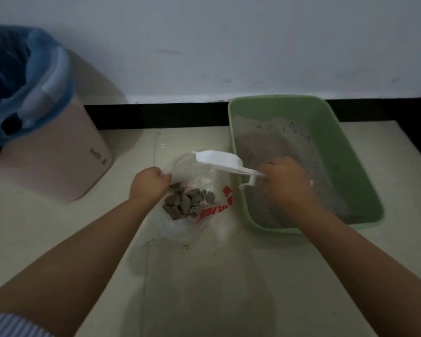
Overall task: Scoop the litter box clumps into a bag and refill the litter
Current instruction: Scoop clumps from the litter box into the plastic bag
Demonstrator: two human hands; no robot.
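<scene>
A green litter box [338, 152] with grey litter [277, 147] sits on the floor at the right, against the wall. Left of it lies a clear plastic bag [195, 171] with red print, holding several grey-brown clumps [186, 203]. My left hand [148, 184] pinches the bag's left rim and holds it open. My right hand [286, 182] grips the handle of a white scoop [219, 159], whose head hangs over the bag's mouth, tilted toward it. I cannot tell whether anything is in the scoop.
A pink bin [58, 154] lined with a blue bag [22, 76] stands at the left near the wall. A black skirting strip [156, 115] runs along the base of the white wall. Pale floor tiles [204, 288] stretch toward me.
</scene>
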